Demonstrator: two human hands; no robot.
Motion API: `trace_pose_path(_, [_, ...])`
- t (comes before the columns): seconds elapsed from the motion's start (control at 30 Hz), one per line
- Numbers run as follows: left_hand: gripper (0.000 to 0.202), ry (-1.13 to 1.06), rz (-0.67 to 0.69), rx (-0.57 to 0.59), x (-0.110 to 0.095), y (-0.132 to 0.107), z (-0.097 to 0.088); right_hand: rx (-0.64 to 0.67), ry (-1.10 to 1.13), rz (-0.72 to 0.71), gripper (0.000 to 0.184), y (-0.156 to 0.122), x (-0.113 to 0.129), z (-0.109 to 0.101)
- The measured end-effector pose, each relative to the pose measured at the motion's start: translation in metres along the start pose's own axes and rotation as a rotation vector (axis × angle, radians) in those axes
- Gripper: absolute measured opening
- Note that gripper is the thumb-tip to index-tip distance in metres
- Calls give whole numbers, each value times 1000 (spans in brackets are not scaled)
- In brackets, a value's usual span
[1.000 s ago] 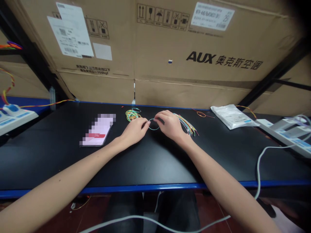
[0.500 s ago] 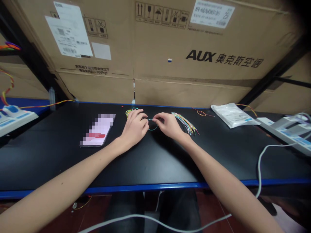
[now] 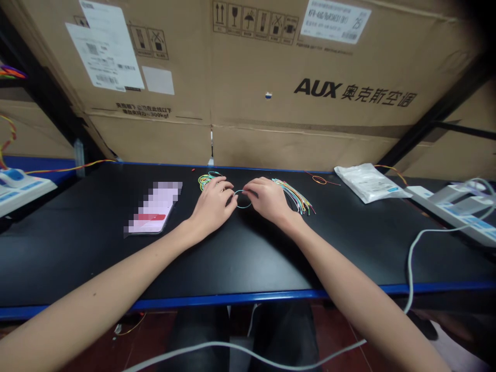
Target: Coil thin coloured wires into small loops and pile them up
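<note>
Both hands rest on a black table [image 3: 240, 258] with a blue front edge. My left hand [image 3: 213, 204] and my right hand [image 3: 267, 200] each pinch one side of a thin teal wire loop [image 3: 244, 205] lying between them. Just behind my left hand lies a pile of coiled coloured wire loops [image 3: 207, 181], partly hidden by its fingers. A fan of straight coloured wires [image 3: 296, 196] spreads out to the right from beside my right hand.
A phone [image 3: 153, 209] lies left of the hands. A white plastic packet [image 3: 366, 182] and a small orange wire loop [image 3: 320, 180] lie at the right. White power strips sit at both table ends, with a white cable [image 3: 411, 258] hanging off. Cardboard boxes [image 3: 271, 77] wall the back.
My left hand has slid slightly back toward the coiled loops, its fingers now over their edge. The teal loop stays pinched between both hands. The view has shifted a little.
</note>
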State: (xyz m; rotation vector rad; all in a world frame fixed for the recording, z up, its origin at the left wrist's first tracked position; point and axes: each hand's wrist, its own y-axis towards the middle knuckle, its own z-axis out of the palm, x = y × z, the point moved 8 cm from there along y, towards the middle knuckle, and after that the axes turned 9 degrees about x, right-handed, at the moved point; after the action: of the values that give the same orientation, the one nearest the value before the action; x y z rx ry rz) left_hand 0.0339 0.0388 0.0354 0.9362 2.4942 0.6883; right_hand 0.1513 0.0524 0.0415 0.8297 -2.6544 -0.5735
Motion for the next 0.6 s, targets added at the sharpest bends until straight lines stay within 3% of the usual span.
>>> trace_pose_path(0.23, [21,71,40,-4,1,-3,-2,143,272,89,20,2,-8,11])
trace_pose_path(0.47, [28,-218,-181,57,17,2,4,-22,137,-8,10,-1,-3,3])
trace_pose_path(0.6, [26,-269,-185,72,16,2,6,-43,90,-60,14,-1,0,2])
